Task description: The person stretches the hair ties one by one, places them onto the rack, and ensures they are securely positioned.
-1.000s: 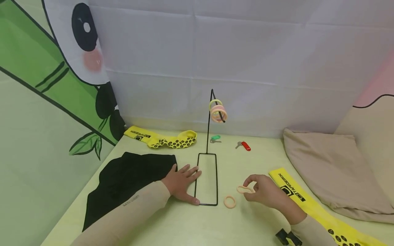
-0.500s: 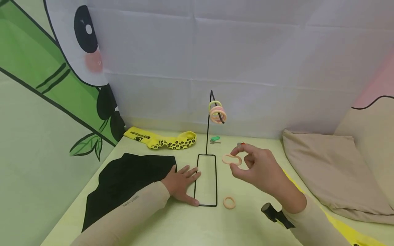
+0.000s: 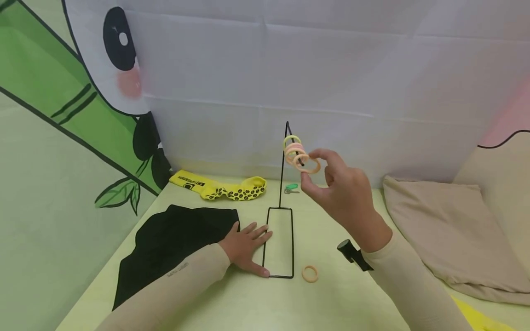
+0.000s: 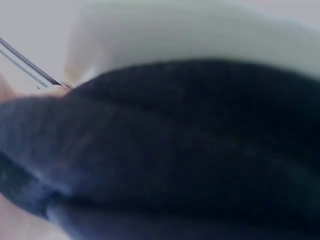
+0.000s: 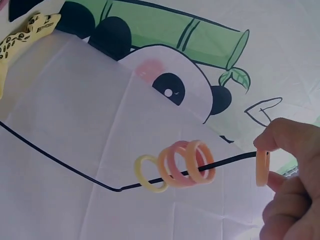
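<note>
My right hand (image 3: 352, 197) pinches a light orange ring (image 5: 262, 175) between thumb and forefinger at the tip of the upper arm of a black wire stand (image 3: 293, 243). In the right wrist view the ring is seen nearly edge-on and meets the rod's end; whether the tip passes through it I cannot tell. Several rings hang further along that arm: a pale yellow ring (image 5: 137, 172), then pink and orange ones. My left hand (image 3: 243, 246) lies with fingers spread on the left side of the stand's base. Another orange ring (image 3: 304, 276) lies right of the base.
Left of the base lies a black cloth (image 3: 178, 243). Behind are a yellow printed sock (image 3: 232, 189) and a key with a green tag (image 3: 292, 186). A folded beige cloth (image 3: 443, 230) lies at right, with a yellow piece (image 3: 476, 315) near the front.
My right hand has lifted the pinched ring from the table's right side up and left to the tip of the stand's arm. My left hand has stayed on the base.
</note>
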{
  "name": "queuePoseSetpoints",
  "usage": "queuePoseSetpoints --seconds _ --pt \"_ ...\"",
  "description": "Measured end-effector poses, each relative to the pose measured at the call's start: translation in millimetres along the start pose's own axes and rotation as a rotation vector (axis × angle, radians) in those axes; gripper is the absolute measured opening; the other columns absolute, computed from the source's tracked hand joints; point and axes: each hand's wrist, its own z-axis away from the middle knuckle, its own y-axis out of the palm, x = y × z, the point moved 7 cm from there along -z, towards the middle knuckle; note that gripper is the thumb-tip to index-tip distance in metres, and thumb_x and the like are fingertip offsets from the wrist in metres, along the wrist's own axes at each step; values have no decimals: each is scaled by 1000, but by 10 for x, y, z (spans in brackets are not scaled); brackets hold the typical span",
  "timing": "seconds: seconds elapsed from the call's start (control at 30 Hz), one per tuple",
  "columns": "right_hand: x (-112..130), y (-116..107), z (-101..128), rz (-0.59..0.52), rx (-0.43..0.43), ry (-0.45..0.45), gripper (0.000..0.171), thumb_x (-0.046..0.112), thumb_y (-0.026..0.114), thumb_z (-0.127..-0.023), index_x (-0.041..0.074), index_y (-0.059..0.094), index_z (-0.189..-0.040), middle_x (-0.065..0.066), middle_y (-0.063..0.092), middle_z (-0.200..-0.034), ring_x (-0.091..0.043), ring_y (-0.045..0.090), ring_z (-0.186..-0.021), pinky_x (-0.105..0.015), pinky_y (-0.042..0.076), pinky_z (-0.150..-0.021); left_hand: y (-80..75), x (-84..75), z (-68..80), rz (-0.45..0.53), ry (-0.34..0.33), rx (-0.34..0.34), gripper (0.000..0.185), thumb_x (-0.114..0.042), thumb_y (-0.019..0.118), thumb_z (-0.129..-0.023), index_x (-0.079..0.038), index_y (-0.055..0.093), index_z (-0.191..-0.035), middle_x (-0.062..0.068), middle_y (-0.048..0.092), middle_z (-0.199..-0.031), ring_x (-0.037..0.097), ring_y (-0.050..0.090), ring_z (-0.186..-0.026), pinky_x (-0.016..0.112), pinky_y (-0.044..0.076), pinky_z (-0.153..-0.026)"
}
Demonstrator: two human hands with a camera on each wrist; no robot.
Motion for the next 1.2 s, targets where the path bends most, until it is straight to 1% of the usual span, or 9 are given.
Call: queuePoseSetpoints --seconds 0.1,0.2,0.33,0.43,0.6,0.67,0.77,0.9,1.2 --pt "-80 83 2 12 31 31 46 19 76 -70 1 59 -109 4 28 -42 -4 14 -40 -21 15 -39 -1 -3 0 6 0 -2 106 -86 44 -66 -29 15 -149 -6 13 -156 25 13 -144 62 15 -107" --pt "-142 118 21 -9 69 73 60 25 81 -68 1 56 -117 4 27 -43 -4 14 -40 -21 16 -39 -5 -8 12 12 3 -4 105 -85 44 -66 -28 17 -149 -6 14 -156 26 13 -144 62 16 -107" --pt "-212 107 65 -127 108 138 60 21 82 -67 4 57 -118 7 22 -44 -1 13 -44 -20 18 -40 -18 -6 10 10 1 -7 105 -85 44 -66 -27 17 -149 -5 15 -156 26 14 -144 62 16 -107" --pt "-303 121 160 -244 179 248 56 17 83 -66 8 59 -117 9 19 -45 0 14 -45 -21 20 -41 -26 0 -8 2 -3 -7 105 -86 43 -66 -28 16 -149 -5 13 -156 26 13 -144 62 16 -107" --pt "-518 275 498 -405 387 524 49 21 82 -69 17 62 -114 7 21 -47 -2 17 -44 -22 25 -43 -27 9 -44 -4 -5 9 106 -86 43 -66 -29 14 -150 -6 11 -157 25 11 -144 63 14 -108" --pt "-586 362 660 -448 475 609 48 24 81 -70 18 62 -113 5 20 -49 -3 18 -44 -23 25 -44 -20 14 -53 -5 -9 16 106 -86 43 -66 -29 14 -150 -6 11 -157 25 11 -144 63 14 -108" --pt "-657 487 891 -520 582 714 47 25 80 -71 17 61 -114 4 18 -50 -6 16 -46 -23 22 -44 -11 14 -54 -5 -12 23 106 -86 44 -66 -29 14 -150 -6 11 -157 25 11 -144 62 14 -108" --pt "-713 631 1137 -602 681 795 51 26 81 -70 16 60 -115 3 16 -51 -8 14 -47 -23 17 -43 -10 11 -54 -3 -15 25 106 -86 44 -66 -29 14 -150 -6 11 -157 25 11 -144 62 14 -108" --pt "-769 843 1624 -761 865 956 55 19 79 -72 13 56 -122 5 18 -50 -11 14 -45 -23 17 -42 21 11 -77 2 -21 22 105 -85 45 -66 -29 14 -149 -7 11 -157 24 11 -144 61 14 -108"
